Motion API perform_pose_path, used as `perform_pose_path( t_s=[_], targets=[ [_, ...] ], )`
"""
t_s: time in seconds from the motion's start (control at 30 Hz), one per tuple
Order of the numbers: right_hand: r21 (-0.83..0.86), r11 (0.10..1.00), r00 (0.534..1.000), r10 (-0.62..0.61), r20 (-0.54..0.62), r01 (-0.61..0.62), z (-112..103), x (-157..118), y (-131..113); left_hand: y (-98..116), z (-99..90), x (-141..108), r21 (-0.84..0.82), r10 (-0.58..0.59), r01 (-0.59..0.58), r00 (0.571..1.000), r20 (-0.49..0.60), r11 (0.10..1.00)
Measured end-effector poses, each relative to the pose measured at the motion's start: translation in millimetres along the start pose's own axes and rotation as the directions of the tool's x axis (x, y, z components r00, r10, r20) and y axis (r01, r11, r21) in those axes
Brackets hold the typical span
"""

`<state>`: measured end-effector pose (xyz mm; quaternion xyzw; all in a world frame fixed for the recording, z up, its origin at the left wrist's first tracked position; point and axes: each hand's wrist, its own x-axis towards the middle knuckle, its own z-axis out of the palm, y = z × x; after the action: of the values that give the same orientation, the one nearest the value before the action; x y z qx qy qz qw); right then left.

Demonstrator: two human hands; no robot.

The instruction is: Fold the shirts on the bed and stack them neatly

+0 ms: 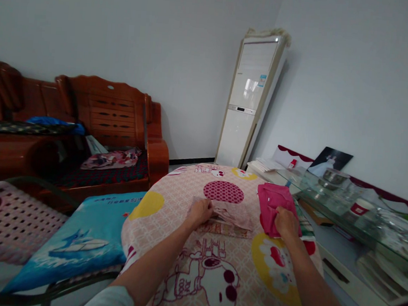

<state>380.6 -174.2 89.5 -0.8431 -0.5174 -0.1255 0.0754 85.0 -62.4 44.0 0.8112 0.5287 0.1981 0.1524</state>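
A round table with a patterned cloth point(188, 184) fills the middle of the head view. On it lies a folded pale pink garment point(233, 213), with an orange-patterned edge showing beneath. My left hand point(201, 212) is at this garment's left end, fingers closed on its fabric. To the right, a folded magenta garment point(274, 195) lies over a green and white cloth point(305, 225). My right hand point(285, 222) pinches the magenta fabric near its front; the fingertips are partly hidden by the cloth.
A blue cushion point(82, 242) rests on a chair at the left, beside a pink woven basket-like back point(13, 223). Behind stands a wooden sofa point(106, 104) with clothes. A glass-topped cabinet point(346, 219) holding a cup point(359, 208) borders the right side; an air conditioner point(244, 100) stands behind.
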Motion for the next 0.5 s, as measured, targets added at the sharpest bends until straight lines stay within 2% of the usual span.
perform_pose_path(
  t_s=[0.07, 0.1, 0.13, 0.2, 0.27, 0.3, 0.33, 0.4, 0.5],
  targets=[
    [0.011, 1.000, 1.000, -0.006, 0.005, 0.006, 2.9, 0.3, -0.5, 10.4, -18.1, 13.2, 0.003, -0.020, 0.020, 0.998, -0.066, 1.000],
    [0.021, 1.000, 1.000, -0.012, 0.001, 0.012, 3.2, 0.7, -2.8, 17.8, -31.1, 20.6, -0.047, -0.007, 0.001, 0.993, -0.120, 0.999],
    [0.031, 0.999, 1.000, -0.015, -0.006, 0.015, 2.6, 1.1, -6.2, 26.3, -46.0, 27.5, -0.129, 0.002, -0.031, 0.976, -0.218, 0.991],
    [0.054, 0.998, 1.000, -0.011, -0.021, 0.012, -0.3, 2.3, -14.8, 44.5, -77.7, 37.7, -0.307, 0.066, -0.215, 0.900, -0.431, 0.927],
    [0.096, 0.995, 0.999, -0.002, -0.043, 0.006, -3.6, 4.0, -23.5, 60.5, -104.3, 41.2, -0.452, 0.070, -0.434, 0.777, -0.626, 0.779],
    [0.134, 0.991, 0.998, -0.002, -0.060, 0.010, -4.8, 5.1, -27.5, 66.6, -113.9, 41.0, -0.498, 0.059, -0.519, 0.731, -0.679, 0.695],
    [0.184, 0.983, 0.997, -0.009, -0.081, 0.024, -5.7, 6.5, -31.4, 71.4, -121.0, 40.3, -0.538, 0.048, -0.583, 0.704, -0.709, 0.609],
    [0.303, 0.949, 0.989, -0.044, -0.139, 0.085, -6.9, 10.0, -39.4, 77.8, -130.3, 39.9, -0.591, 0.025, -0.649, 0.683, -0.730, 0.480],
    [0.492, 0.834, 0.958, -0.135, -0.254, 0.248, -11.9, 17.4, -55.2, 84.3, -142.5, 47.6, -0.606, -0.001, -0.692, 0.658, -0.753, 0.392]
  ],
)
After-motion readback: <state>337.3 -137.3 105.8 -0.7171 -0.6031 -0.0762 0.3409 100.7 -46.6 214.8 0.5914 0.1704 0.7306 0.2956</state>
